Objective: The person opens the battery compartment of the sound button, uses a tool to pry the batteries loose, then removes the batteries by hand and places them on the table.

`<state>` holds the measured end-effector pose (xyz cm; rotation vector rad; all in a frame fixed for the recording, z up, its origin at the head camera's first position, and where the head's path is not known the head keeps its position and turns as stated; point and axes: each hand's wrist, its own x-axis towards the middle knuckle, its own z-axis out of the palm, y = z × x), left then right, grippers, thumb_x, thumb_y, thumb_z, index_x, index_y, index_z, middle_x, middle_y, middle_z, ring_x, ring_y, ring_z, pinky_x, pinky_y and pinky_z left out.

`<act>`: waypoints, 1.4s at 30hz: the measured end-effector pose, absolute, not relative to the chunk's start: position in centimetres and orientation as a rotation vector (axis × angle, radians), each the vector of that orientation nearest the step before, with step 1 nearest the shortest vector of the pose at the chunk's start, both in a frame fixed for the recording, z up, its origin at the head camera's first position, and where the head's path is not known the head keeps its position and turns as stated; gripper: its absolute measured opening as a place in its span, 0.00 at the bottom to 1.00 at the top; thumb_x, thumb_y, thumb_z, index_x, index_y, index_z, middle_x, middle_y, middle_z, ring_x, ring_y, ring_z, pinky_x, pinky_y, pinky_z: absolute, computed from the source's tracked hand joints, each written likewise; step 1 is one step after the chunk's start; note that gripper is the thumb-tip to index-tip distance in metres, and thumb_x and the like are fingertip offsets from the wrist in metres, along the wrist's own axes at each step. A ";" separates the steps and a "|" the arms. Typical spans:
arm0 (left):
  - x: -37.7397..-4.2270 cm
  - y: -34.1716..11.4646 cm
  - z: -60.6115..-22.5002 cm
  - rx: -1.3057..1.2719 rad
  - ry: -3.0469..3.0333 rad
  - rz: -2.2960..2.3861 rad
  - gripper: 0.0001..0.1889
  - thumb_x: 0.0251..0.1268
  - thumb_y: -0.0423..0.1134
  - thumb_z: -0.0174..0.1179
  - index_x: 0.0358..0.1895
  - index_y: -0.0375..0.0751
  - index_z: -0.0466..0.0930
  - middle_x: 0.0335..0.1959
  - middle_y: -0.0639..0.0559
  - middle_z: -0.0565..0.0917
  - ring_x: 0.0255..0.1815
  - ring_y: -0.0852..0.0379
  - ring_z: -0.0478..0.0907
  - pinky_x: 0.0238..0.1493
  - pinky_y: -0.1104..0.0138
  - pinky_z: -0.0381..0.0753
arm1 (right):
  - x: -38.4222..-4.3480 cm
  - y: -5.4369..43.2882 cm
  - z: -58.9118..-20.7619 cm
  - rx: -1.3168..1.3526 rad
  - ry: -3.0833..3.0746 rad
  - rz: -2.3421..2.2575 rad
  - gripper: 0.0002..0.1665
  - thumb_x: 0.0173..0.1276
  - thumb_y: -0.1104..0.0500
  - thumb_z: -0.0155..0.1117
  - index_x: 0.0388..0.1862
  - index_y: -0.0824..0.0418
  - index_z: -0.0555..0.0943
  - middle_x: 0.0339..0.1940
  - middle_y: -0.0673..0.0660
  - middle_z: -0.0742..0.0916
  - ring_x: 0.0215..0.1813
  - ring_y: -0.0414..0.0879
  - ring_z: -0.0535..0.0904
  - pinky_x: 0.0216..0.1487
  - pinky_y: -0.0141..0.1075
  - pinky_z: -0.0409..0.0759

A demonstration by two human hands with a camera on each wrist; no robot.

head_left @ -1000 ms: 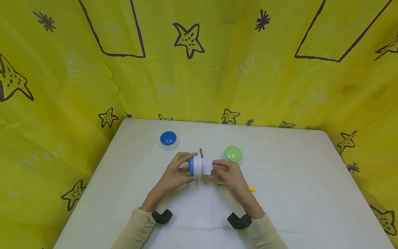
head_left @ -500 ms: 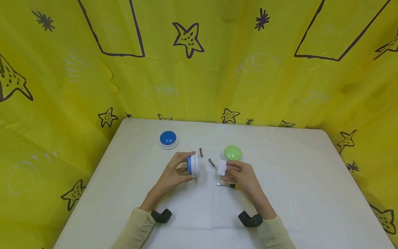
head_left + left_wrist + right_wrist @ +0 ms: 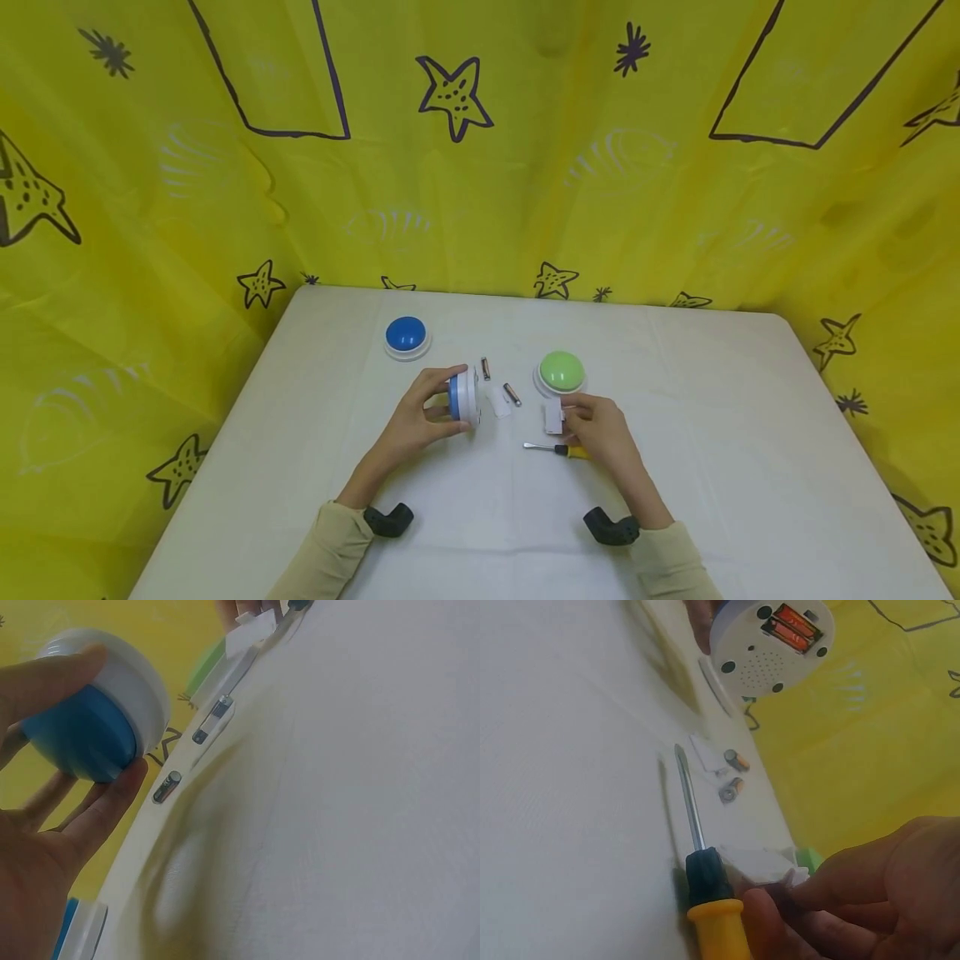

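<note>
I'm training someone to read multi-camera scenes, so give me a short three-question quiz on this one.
1. Multiple choice: What does the right hand hold?
A) a green-topped button
B) a small white piece
C) a dark-blue-topped button

2. True or false: Two batteries sit in the button held by the left hand.

3. Fill in: ____ loose batteries lie on the table.

Key: 1. B; 2. true; 3. two

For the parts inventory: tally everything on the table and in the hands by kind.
Domed buttons: 3 (two blue, one green)
Batteries: 4 (two loose, two in the held button)
White flat pieces: 2 (one held, one loose)
Screwdriver: 1
Total: 10
</note>
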<state>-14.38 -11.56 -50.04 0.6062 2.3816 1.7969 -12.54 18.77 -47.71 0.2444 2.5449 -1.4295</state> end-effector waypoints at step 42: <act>-15.1 -12.5 -51.2 0.417 1.773 2.015 0.34 0.76 0.44 0.52 0.83 0.58 0.57 0.83 0.49 0.61 0.80 0.44 0.64 0.69 0.58 0.77 | -7.3 19.1 -48.8 -0.212 3.072 -0.746 0.13 0.63 0.64 0.76 0.46 0.55 0.89 0.55 0.59 0.87 0.55 0.59 0.82 0.53 0.55 0.82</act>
